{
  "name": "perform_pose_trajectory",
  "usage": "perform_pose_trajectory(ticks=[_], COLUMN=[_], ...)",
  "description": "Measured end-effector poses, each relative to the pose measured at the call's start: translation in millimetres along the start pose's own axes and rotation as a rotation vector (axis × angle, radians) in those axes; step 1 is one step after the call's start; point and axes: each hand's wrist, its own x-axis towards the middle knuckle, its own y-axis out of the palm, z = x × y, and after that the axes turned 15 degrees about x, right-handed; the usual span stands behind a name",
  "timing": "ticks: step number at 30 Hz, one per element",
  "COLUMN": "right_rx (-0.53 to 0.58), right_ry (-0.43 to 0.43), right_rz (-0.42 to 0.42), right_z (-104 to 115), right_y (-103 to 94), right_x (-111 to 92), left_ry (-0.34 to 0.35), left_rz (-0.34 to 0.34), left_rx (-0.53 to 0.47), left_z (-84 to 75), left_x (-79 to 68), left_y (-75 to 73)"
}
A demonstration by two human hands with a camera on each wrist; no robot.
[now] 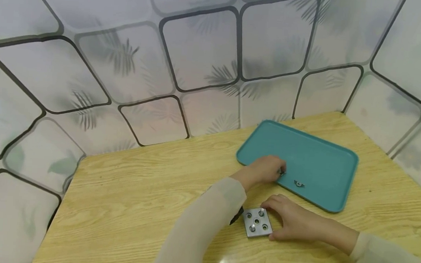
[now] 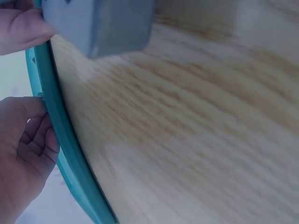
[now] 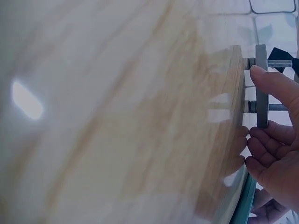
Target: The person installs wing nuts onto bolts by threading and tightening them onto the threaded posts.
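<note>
My left hand (image 1: 268,169) is over the near left edge of the teal tray (image 1: 315,159), fingers curled, pinching a small metal wing nut (image 1: 282,172). A second wing nut (image 1: 299,183) lies on the tray just to the right. My right hand (image 1: 292,218) grips a square metal plate (image 1: 257,223) by its edges, thumb on the near side and fingers on the far side. Several holes pierce the plate, and two threaded bolts (image 1: 252,228) stand up from it. In the right wrist view the plate (image 3: 262,86) appears edge-on, bolts (image 3: 279,107) sticking out through it.
Everything rests on a light wood-grain table (image 1: 135,207). A patterned curtain (image 1: 200,65) with rounded squares and leaves encloses its back and sides. Dark wrist straps (image 1: 236,216) show at both sleeves.
</note>
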Motion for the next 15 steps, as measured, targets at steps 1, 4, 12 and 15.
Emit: perform_pose_trajectory(ticks=[1,4,12,15], right_rx=[0.0,0.001,0.004,-0.004], right_ry=[0.003,0.016,0.028,0.026], right_rz=[0.002,0.006,0.019,0.012], right_z=[0,0,2,4], right_y=[-0.1,-0.2,-0.1,-0.7], right_x=[0,1,1,1], left_ry=[0.002,0.004,-0.056,-0.099], left_rz=[0.002,-0.001,-0.045,-0.042], left_rx=[-0.014,-0.072,-0.255,-0.266], left_z=[1.2,6.5,21.9,21.1], left_x=[-1.6,-7.6,-35.9,-48.3], left_y=[-0.6,-2.5,-10.6,-12.5])
